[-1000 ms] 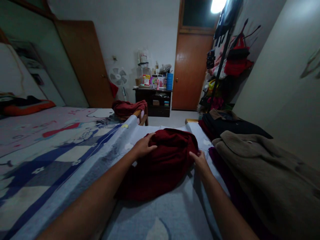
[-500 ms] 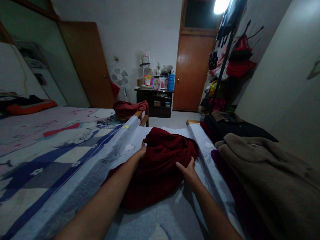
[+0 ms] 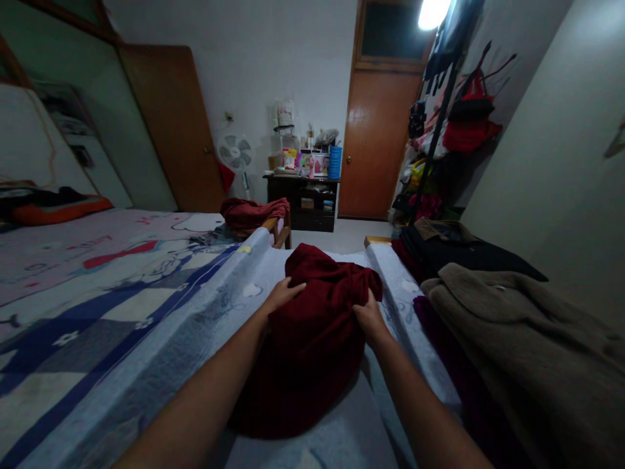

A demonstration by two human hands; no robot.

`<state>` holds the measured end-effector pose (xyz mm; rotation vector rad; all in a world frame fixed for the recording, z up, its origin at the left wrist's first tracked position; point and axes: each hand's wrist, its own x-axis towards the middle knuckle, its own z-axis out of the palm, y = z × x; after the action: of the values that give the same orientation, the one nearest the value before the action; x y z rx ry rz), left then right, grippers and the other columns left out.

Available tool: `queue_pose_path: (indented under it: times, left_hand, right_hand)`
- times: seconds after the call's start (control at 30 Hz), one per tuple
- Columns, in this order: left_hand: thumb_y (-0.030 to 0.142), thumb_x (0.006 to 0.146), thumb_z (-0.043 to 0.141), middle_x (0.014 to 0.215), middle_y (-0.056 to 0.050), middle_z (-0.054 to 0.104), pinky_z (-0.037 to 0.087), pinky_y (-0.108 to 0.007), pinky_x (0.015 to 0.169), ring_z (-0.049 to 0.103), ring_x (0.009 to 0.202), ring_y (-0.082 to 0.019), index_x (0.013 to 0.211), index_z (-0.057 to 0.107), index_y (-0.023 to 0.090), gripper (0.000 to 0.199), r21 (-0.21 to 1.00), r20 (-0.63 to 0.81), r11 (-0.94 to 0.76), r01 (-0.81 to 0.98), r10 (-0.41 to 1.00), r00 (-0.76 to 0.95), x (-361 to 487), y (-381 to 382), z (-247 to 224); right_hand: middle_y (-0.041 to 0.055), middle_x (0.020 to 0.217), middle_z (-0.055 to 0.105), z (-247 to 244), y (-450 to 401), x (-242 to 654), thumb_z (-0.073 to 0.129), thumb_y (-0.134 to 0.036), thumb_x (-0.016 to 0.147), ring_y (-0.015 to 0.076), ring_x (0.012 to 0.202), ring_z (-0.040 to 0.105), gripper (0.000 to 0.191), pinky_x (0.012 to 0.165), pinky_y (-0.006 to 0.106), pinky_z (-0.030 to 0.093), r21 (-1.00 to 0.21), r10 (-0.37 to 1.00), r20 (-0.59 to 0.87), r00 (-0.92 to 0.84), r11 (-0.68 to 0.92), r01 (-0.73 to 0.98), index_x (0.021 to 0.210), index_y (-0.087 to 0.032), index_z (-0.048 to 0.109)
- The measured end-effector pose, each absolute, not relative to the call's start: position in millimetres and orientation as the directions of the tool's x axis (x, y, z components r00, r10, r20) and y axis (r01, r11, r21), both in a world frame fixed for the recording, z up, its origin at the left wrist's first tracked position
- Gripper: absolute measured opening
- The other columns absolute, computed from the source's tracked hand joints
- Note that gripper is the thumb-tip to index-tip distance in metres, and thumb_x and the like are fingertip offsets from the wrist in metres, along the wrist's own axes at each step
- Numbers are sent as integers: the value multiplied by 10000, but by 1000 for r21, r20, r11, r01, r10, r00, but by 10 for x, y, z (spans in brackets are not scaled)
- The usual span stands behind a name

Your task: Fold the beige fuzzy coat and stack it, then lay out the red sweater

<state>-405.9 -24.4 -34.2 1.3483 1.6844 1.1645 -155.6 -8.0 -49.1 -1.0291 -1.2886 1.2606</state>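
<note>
A dark red cloth (image 3: 312,339) lies bunched on the pale blue bedding (image 3: 229,326) in the middle of the view. My left hand (image 3: 284,296) grips its left edge, with fingers and thumb resting over the fabric. At the cloth's right side, my right hand (image 3: 368,316) pinches a fold between thumb and fingers. The near part of the cloth spreads in a rounded shape between my forearms.
Folded clothes lie to the right: a brown coat (image 3: 517,319), a dark garment (image 3: 469,251) and a purple cloth (image 3: 439,339). On the left is a patterned bed (image 3: 122,286). Ahead, a reddish cloth (image 3: 254,212) rests by a wooden rail.
My left hand has shifted onto the cloth's left edge, and my right hand has closed on a fold. The cloth is gathered narrower, and its lower edge has come nearer.
</note>
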Motion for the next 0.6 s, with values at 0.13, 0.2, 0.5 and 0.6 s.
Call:
queue_pose_path:
  times: [0.13, 0.2, 0.5, 0.6]
  left_hand:
    - [541, 726, 638, 1076, -119, 719, 503, -377, 902, 655, 1014, -286, 1048, 661, 124, 528, 870, 139, 101, 482, 889, -437, -4444, -400, -68]
    - [520, 738, 608, 1043, -99, 727, 510, -355, 878, 665, 975, -267, 1000, 673, 144, 463, 868, 163, 100, 487, 868, -469, -4625, -498, 43]
    - [421, 585, 726, 637, -25, 667, 467, -289, 567, 633, 619, -223, 572, 630, 220, 223, 460, -326, 250, 852, 940, -100, -4673, -932, 94]
    - [402, 644, 714, 713, -57, 693, 486, -314, 672, 660, 729, -250, 622, 659, 224, 188, 249, -179, 254, 935, 960, -213, -4569, -916, 188]
  right_hand:
    - [60, 1110, 708, -99, 157, -1186, 479, -169, 600, 220, 970, 666, 659, 844, 294, 526, -966, 984, 166, -70, 177, 189, 1255, -161, 551]
    - [69, 1068, 717, 54, 266, -1007, 458, -155, 594, 222, 952, 665, 619, 820, 278, 515, -901, 980, 199, -23, 192, 389, 1197, -146, 595]
    - [176, 1095, 687, 51, 379, -718, 591, -228, 704, 325, 1017, 642, 354, 818, 394, 484, -175, 983, -146, -111, 84, 981, 1036, -171, 702]
    - [203, 1164, 648, 44, 396, -740, 660, -332, 689, 356, 1090, 600, 433, 872, 429, 463, -159, 985, -115, -127, 108, 981, 1081, -149, 685]
